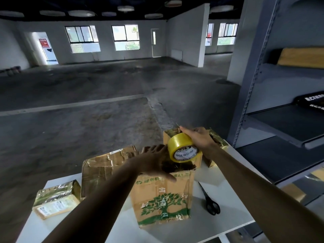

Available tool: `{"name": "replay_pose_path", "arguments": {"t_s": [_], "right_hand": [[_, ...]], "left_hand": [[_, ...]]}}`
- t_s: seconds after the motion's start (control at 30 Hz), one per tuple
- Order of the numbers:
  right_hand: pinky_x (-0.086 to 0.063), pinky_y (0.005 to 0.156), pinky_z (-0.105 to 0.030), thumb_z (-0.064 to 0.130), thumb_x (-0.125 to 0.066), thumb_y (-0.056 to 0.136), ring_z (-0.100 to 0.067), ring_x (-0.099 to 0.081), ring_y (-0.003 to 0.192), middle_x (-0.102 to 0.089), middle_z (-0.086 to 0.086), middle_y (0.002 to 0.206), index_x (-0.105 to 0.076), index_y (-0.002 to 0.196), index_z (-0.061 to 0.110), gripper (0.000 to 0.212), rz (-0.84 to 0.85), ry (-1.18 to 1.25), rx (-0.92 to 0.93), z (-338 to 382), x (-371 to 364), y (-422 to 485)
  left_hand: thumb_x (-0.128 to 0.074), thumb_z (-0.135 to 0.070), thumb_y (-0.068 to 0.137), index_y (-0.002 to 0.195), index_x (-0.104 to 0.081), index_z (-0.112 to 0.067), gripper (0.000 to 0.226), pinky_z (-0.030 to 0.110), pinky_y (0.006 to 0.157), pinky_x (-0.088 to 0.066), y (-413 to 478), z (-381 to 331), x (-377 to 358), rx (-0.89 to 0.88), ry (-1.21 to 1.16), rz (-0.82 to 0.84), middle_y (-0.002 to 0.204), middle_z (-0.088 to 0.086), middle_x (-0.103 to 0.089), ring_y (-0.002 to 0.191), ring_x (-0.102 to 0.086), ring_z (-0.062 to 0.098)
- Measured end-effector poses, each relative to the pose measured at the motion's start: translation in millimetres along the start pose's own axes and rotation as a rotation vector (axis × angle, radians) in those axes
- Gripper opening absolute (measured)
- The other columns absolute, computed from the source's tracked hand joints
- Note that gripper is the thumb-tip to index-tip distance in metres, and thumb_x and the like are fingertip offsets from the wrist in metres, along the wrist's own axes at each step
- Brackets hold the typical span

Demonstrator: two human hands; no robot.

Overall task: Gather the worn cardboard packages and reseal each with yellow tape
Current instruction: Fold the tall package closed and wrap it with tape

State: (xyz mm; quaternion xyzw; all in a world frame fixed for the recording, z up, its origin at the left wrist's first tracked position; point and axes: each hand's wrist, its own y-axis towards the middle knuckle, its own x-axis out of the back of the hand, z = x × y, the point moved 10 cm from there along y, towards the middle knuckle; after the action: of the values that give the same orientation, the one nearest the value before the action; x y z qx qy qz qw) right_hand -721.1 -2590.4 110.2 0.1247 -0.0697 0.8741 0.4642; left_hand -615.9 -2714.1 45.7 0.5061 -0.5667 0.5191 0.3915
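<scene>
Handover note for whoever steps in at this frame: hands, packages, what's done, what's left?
Left hand presses the tree box top. Right hand grips the tape roll just above it. The scissors lie on the table right of the box. Around it stand the big box, small package and far box. Done: packages gathered. Left: tape the tree box shut; the others look glossy, check them.

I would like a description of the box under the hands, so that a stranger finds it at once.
Look at the white table beside the grey shelving. The box stands at its middle, nearest the person, left of the black scissors. Alone among the worn packages, it bears a green tree print on its front.
</scene>
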Motion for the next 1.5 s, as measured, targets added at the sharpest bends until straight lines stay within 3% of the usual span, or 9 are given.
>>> {"name": "replay_pose_path", "arguments": {"t_s": [0.3, 0.53, 0.67, 0.77, 0.97, 1.1, 1.17, 1.27, 1.5], "right_hand": [[-0.047, 0.105, -0.05, 0.092, -0.07, 0.044, -0.026, -0.06, 0.119, -0.057, 0.0, 0.137, -0.054, 0.136, 0.022, 0.117, -0.059, 0.327, -0.174, -56, -7, 9], [-0.052, 0.071, -0.027, 0.045, -0.075, 0.082, -0.014, -0.068, 0.084, -0.072, -0.002, 0.098, -0.073, 0.107, 0.01, 0.043, -0.117, 0.179, -0.045, -6, 13, 14], [-0.044, 0.061, -0.025, 0.033, -0.069, 0.089, -0.007, -0.054, 0.055, -0.058, 0.007, 0.058, -0.068, 0.062, 0.013, 0.034, -0.104, -0.059, 0.073, 19, 29, 17], [-0.036, 0.057, -0.029, 0.025, -0.065, 0.091, -0.006, -0.038, 0.044, -0.039, 0.014, 0.035, -0.052, 0.033, 0.023, 0.06, -0.132, -0.176, 0.064, 10, 46, 16], [-0.036, 0.06, -0.034, 0.027, -0.064, 0.092, -0.015, -0.044, 0.056, -0.046, 0.008, 0.045, -0.054, 0.046, 0.021, 0.047, -0.152, -0.084, 0.068, -10, 49, 11], [-0.048, 0.069, -0.033, 0.036, -0.066, 0.086, -0.016, -0.062, 0.072, -0.071, -0.001, 0.076, -0.076, 0.085, 0.008, 0.03, -0.12, -0.008, 0.093, -11, 50, 11], [-0.043, 0.065, -0.032, 0.036, -0.066, 0.083, -0.015, -0.054, 0.065, -0.062, 0.006, 0.063, -0.071, 0.07, 0.006, 0.034, -0.135, 0.023, 0.077, -14, 55, 12], [-0.039, 0.062, -0.03, 0.028, -0.067, 0.089, -0.015, -0.048, 0.062, -0.052, 0.008, 0.053, -0.061, 0.054, 0.017, 0.037, -0.14, 0.066, 0.058, -20, 58, 16], [-0.056, 0.079, -0.037, 0.035, -0.069, 0.09, -0.024, -0.071, 0.084, -0.076, 0.001, 0.082, -0.076, 0.087, 0.017, 0.02, -0.058, 0.16, 0.063, -24, 53, 28]], "left_hand": [[-0.071, -0.053, 0.073, 0.139, -0.043, -0.027, 0.076, 0.048, 0.11, -0.023, 14, -2, 3, 0.031, -0.002, -0.136, 0.137, 0.001, -0.04, 0.129, -0.031, 0.024], [-0.069, -0.052, 0.079, 0.149, -0.028, -0.023, 0.086, 0.048, 0.111, -0.025, 10, -5, 5, 0.006, -0.004, -0.144, 0.14, 0.006, -0.038, 0.131, -0.031, 0.026], [-0.065, -0.056, 0.078, 0.154, -0.012, -0.03, 0.096, 0.05, 0.114, -0.022, 8, 0, -1, 0.035, -0.052, -0.108, 0.148, 0.003, -0.031, 0.136, -0.026, 0.025], [-0.065, -0.054, 0.079, 0.154, -0.011, -0.032, 0.095, 0.051, 0.112, -0.025, 5, -5, 2, 0.025, -0.047, -0.1, 0.148, 0.002, -0.03, 0.135, -0.026, 0.027], [-0.05, -0.086, 0.073, 0.151, 0.02, -0.043, 0.114, 0.055, 0.114, -0.02, 4, -13, -3, 0.003, 0.072, -0.033, 0.154, 0.0, -0.018, 0.14, -0.017, 0.031], [-0.039, -0.094, 0.07, 0.15, 0.025, -0.038, 0.117, 0.059, 0.118, 0.008, 11, -23, -4, -0.034, 0.108, -0.025, 0.163, 0.004, 0.021, 0.149, 0.018, 0.033], [-0.041, -0.091, 0.073, 0.152, 0.025, -0.027, 0.122, 0.056, 0.12, 0.011, 19, -33, -2, -0.055, 0.133, -0.034, 0.159, 0.003, 0.028, 0.147, 0.025, 0.026], [-0.047, -0.088, 0.073, 0.152, 0.025, -0.021, 0.126, 0.057, 0.12, 0.011, 31, -43, -3, -0.045, 0.132, -0.02, 0.158, 0.002, 0.032, 0.144, 0.03, 0.021], [-0.047, -0.091, 0.068, 0.153, 0.021, -0.023, 0.129, 0.06, 0.118, 0.008, 49, -40, -12, 0.022, 0.069, 0.008, 0.163, 0.003, 0.021, 0.15, 0.019, 0.026]]}}
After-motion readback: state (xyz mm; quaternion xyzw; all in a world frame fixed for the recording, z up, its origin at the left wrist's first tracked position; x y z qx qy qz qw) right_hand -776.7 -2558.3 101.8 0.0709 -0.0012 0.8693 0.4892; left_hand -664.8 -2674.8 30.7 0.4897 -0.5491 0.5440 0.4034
